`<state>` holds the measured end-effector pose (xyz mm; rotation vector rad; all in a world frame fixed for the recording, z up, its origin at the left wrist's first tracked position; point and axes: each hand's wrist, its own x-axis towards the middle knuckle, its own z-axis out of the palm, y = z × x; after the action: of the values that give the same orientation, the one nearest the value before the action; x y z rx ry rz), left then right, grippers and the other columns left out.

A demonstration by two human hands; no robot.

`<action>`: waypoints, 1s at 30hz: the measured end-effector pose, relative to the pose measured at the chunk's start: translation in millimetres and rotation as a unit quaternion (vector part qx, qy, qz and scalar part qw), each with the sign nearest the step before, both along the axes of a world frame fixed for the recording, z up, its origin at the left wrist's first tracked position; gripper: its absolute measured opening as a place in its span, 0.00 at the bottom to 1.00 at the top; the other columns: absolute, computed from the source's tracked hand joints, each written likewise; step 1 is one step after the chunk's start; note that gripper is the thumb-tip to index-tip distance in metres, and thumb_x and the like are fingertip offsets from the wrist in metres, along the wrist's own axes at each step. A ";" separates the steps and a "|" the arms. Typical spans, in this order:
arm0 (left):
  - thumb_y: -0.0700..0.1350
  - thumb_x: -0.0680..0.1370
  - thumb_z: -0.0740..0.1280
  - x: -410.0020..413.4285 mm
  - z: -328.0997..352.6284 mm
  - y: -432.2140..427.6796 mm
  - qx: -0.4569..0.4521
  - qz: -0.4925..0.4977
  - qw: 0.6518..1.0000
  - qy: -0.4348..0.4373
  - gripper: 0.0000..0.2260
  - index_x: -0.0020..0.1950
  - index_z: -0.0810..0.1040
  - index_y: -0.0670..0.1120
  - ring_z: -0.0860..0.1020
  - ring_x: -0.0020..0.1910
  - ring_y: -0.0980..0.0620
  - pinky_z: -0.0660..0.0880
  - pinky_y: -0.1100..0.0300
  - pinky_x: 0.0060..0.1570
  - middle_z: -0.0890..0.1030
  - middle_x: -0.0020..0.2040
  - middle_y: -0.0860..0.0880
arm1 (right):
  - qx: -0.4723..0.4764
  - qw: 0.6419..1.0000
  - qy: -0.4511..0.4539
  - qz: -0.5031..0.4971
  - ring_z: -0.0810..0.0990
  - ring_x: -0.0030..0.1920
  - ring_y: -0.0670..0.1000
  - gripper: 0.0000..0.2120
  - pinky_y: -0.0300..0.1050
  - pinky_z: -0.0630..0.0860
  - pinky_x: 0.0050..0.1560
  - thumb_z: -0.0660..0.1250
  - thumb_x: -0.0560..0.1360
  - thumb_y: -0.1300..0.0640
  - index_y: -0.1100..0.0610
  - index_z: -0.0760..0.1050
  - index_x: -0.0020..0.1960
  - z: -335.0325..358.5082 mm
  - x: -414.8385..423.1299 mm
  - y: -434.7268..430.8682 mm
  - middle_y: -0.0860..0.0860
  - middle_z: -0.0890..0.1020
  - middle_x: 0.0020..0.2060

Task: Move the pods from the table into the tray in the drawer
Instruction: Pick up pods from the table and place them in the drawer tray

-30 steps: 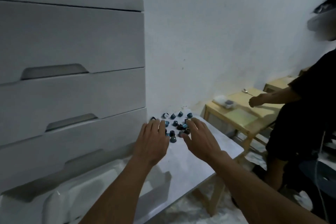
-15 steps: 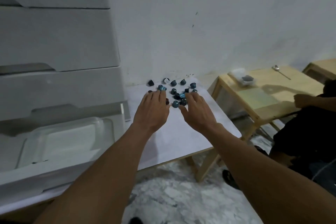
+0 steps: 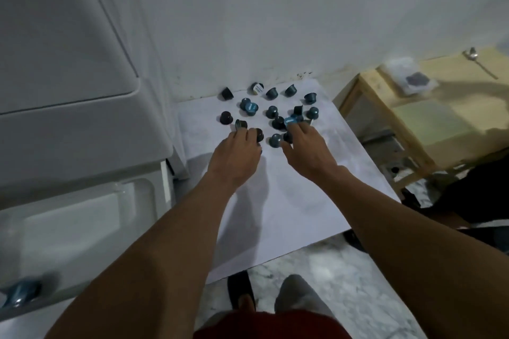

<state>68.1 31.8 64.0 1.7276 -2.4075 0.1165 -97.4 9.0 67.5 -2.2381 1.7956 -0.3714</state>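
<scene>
Several dark and blue coffee pods [image 3: 272, 111] lie scattered at the far end of the white table [image 3: 297, 201]. My left hand [image 3: 237, 154] reaches over the near left of the cluster, its fingers curled around a dark pod [image 3: 241, 124], with another by the thumb. On the near right, my right hand [image 3: 305, 148] has its fingertips on a blue-lidded pod [image 3: 290, 120] and its thumb against a dark pod [image 3: 287, 137]. The clear tray [image 3: 82, 217] sits in the open bottom drawer at the lower left. One blue pod [image 3: 20, 290] lies at the tray's near left.
A white drawer unit [image 3: 68, 118] stands left of the table, against the wall. To the right is a wooden table [image 3: 429, 124] with a spoon [image 3: 476, 59] and a plastic bag [image 3: 410, 78]. Another person in dark clothes [image 3: 479, 187] is at the right edge. The floor is marble.
The view has tilted down and the drawer's tray has come into sight. Both hands reached further into the pod cluster, and their straight fingers curled onto pods.
</scene>
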 end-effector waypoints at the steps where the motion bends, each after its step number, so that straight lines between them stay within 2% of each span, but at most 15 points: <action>1: 0.43 0.75 0.68 -0.7 -7.8 -4.4 0.033 0.010 0.999 0.015 0.12 0.55 0.76 0.39 0.79 0.44 0.45 0.76 0.56 0.38 0.79 0.48 0.42 | 0.009 1.000 0.006 0.005 0.74 0.57 0.60 0.16 0.51 0.71 0.56 0.62 0.78 0.55 0.62 0.71 0.62 -4.7 0.8 -3.9 0.60 0.76 0.57; 3: 0.42 0.79 0.59 -1.0 -23.3 -14.2 0.059 0.015 0.998 0.034 0.14 0.62 0.73 0.38 0.77 0.52 0.42 0.75 0.53 0.46 0.77 0.56 0.40 | 0.021 0.999 0.017 0.017 0.74 0.57 0.60 0.14 0.51 0.72 0.56 0.62 0.78 0.57 0.63 0.72 0.61 -14.9 1.7 -12.4 0.60 0.76 0.58; 5: 0.40 0.79 0.54 -3.9 -40.4 -24.2 0.065 -0.004 0.998 0.015 0.15 0.60 0.75 0.38 0.75 0.54 0.42 0.75 0.53 0.48 0.76 0.58 0.40 | 0.032 0.999 0.011 0.019 0.74 0.57 0.59 0.13 0.51 0.72 0.56 0.62 0.78 0.58 0.63 0.73 0.60 -24.8 2.1 -22.7 0.60 0.76 0.58; 9: 0.40 0.78 0.54 -10.1 -64.7 -43.7 0.084 -0.002 0.996 0.004 0.14 0.58 0.75 0.38 0.73 0.56 0.41 0.75 0.52 0.53 0.75 0.58 0.39 | 0.053 0.997 0.022 0.048 0.75 0.56 0.60 0.12 0.50 0.72 0.55 0.63 0.77 0.61 0.63 0.74 0.59 -45.9 2.8 -44.2 0.60 0.77 0.58; 12: 0.43 0.74 0.38 -16.2 -77.9 -52.0 0.105 -0.004 0.994 -0.019 0.28 0.60 0.72 0.38 0.70 0.58 0.40 0.71 0.51 0.57 0.72 0.60 0.38 | 0.056 0.996 0.028 0.068 0.75 0.54 0.60 0.12 0.50 0.72 0.54 0.64 0.75 0.63 0.64 0.75 0.58 -59.6 3.2 -57.2 0.60 0.77 0.55; 13: 0.43 0.73 0.37 -18.4 -79.9 -53.3 0.118 -0.005 0.993 -0.026 0.29 0.62 0.72 0.38 0.68 0.59 0.40 0.69 0.51 0.59 0.71 0.62 0.39 | 0.054 0.995 0.032 0.076 0.75 0.53 0.60 0.11 0.51 0.72 0.53 0.64 0.75 0.64 0.64 0.75 0.57 -64.0 2.9 -60.4 0.60 0.77 0.54; 15: 0.42 0.75 0.43 -21.1 -84.4 -57.3 0.132 0.007 0.991 -0.034 0.25 0.64 0.71 0.39 0.68 0.60 0.40 0.69 0.52 0.59 0.70 0.63 0.40 | 0.048 0.993 0.040 0.101 0.76 0.51 0.61 0.11 0.51 0.73 0.52 0.65 0.73 0.67 0.64 0.77 0.56 -72.0 2.0 -66.6 0.61 0.78 0.51; 17: 0.39 0.79 0.51 -24.6 -82.5 -61.9 0.147 0.047 0.988 -0.004 0.17 0.65 0.70 0.40 0.69 0.59 0.41 0.71 0.52 0.56 0.71 0.63 0.42 | 0.041 0.991 0.045 0.117 0.76 0.49 0.62 0.11 0.50 0.73 0.50 0.66 0.72 0.68 0.64 0.77 0.54 -78.8 0.3 -74.8 0.61 0.79 0.48; 20: 0.35 0.77 0.60 -29.5 -80.5 -63.2 0.177 0.080 0.981 0.018 0.16 0.65 0.68 0.41 0.70 0.60 0.43 0.73 0.54 0.57 0.70 0.62 0.41 | 0.048 0.989 0.054 0.129 0.75 0.51 0.61 0.10 0.50 0.73 0.50 0.65 0.72 0.69 0.64 0.77 0.53 -83.8 -1.4 -83.5 0.61 0.78 0.47; 22: 0.34 0.76 0.62 -31.0 -80.0 -64.5 0.183 0.118 0.975 0.054 0.18 0.65 0.68 0.42 0.72 0.60 0.45 0.74 0.55 0.57 0.69 0.63 0.41 | 0.051 0.988 0.048 0.136 0.75 0.52 0.62 0.12 0.51 0.72 0.51 0.64 0.72 0.70 0.65 0.76 0.54 -85.6 -2.8 -87.5 0.62 0.78 0.48; 25: 0.33 0.76 0.62 -35.0 -83.0 -65.9 0.173 0.122 0.975 0.062 0.19 0.66 0.68 0.43 0.72 0.60 0.46 0.71 0.58 0.57 0.71 0.63 0.42 | 0.057 0.988 0.045 0.140 0.75 0.52 0.61 0.12 0.50 0.71 0.49 0.62 0.73 0.70 0.64 0.74 0.56 -87.2 -4.1 -90.1 0.62 0.77 0.48; 30: 0.35 0.77 0.63 -34.1 -81.6 -60.8 0.174 0.147 0.971 0.073 0.15 0.63 0.70 0.44 0.76 0.54 0.45 0.73 0.57 0.53 0.73 0.60 0.43 | 0.067 0.988 0.042 0.130 0.75 0.50 0.61 0.09 0.47 0.68 0.44 0.60 0.75 0.67 0.62 0.72 0.54 -84.8 -4.1 -87.6 0.61 0.77 0.46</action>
<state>34.0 -29.1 -17.6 2.1480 -2.1491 -0.4050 -101.6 -78.6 -17.3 -2.3818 1.4896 -0.1042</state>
